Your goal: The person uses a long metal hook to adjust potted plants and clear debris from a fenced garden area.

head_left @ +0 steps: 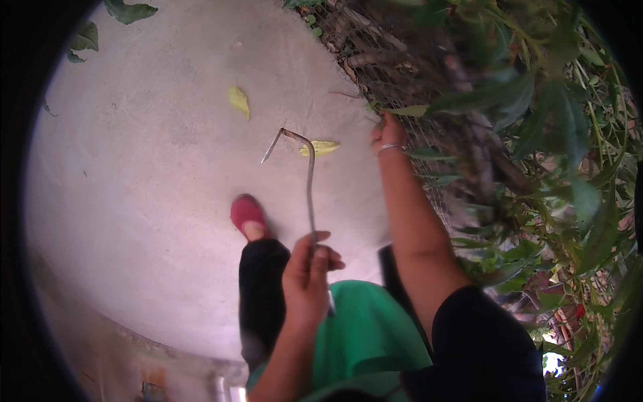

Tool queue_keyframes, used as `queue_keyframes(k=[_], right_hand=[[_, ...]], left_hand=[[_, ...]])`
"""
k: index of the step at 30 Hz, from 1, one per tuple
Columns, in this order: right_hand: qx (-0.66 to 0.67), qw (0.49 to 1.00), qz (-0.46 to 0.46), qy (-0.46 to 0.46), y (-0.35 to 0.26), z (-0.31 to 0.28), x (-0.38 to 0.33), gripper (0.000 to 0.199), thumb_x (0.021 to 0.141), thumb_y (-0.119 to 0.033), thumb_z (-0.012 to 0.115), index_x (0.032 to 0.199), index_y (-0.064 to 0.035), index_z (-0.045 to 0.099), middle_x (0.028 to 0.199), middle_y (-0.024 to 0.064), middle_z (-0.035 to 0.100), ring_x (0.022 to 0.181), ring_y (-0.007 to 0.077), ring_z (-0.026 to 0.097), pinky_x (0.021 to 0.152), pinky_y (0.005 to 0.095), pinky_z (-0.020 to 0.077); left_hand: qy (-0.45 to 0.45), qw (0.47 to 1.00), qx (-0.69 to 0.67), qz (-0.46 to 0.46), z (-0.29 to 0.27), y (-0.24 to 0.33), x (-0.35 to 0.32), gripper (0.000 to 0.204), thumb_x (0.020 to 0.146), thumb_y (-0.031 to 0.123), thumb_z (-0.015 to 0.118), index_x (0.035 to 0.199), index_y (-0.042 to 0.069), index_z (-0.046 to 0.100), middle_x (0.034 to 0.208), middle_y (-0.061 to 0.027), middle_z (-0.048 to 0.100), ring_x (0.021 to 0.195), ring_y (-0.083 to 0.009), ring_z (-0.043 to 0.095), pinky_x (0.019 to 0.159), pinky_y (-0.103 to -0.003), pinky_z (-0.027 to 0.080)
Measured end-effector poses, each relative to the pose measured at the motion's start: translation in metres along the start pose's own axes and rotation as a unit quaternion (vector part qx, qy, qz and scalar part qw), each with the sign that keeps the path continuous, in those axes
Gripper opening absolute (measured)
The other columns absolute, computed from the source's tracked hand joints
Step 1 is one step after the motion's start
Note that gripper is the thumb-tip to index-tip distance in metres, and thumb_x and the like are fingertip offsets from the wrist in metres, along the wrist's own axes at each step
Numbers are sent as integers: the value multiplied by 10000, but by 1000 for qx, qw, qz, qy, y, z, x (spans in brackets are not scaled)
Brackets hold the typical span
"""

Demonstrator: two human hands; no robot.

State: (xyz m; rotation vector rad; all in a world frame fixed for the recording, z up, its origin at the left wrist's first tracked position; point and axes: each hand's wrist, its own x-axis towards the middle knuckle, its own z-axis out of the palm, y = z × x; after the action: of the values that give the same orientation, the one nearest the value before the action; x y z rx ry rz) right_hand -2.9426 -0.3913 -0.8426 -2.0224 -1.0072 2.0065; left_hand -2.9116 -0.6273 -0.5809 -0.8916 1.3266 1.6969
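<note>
My left hand (pixel 308 271) is closed around the lower end of a thin bent metal rod (pixel 309 181), whose hooked tip points left above the concrete ground. My right hand (pixel 386 134), with a silver bangle on the wrist, reaches out to the wire mesh fence (pixel 402 74) and touches the leaves and stems at its base. Whether its fingers grip anything is hidden by foliage.
Grey concrete ground (pixel 154 167) spreads to the left with two yellow fallen leaves (pixel 239 100). My foot in a red shoe (pixel 246 214) stands on it. Dense green plants and dry branches (pixel 536 134) fill the right side behind the mesh.
</note>
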Motion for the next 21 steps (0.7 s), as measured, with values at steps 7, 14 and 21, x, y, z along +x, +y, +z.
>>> queue_keyframes(k=[7, 14, 21], right_hand=[[-66, 996, -63, 6, 22, -24, -35, 184, 872, -265, 546, 827, -107, 627, 508, -37, 338, 371, 102, 296, 339, 267, 251], [-484, 853, -152, 118, 18, 13, 8, 548, 716, -541, 611, 908, -29, 643, 731, 149, 615, 675, 253, 595, 608, 363, 454], [-638, 699, -323, -4, 24, 21, 40, 546, 776, -542, 517, 969, -51, 659, 975, 231, 618, 976, 350, 584, 817, 457, 448]], left_hand=[[7, 1000, -9, -13, -4, 1, -1, 219, 936, 131, 441, 1109, 7, 492, 760, -31, 552, 712, -105, 559, 690, -240, 470], [7, 1000, -1, -21, -7, 9, 0, 221, 939, 138, 439, 1110, 8, 489, 767, -33, 555, 709, -108, 563, 693, -240, 468], [9, 1000, 22, -5, -7, 21, 1, 216, 940, 128, 429, 1110, 9, 489, 764, -34, 553, 706, -111, 564, 691, -241, 470]])
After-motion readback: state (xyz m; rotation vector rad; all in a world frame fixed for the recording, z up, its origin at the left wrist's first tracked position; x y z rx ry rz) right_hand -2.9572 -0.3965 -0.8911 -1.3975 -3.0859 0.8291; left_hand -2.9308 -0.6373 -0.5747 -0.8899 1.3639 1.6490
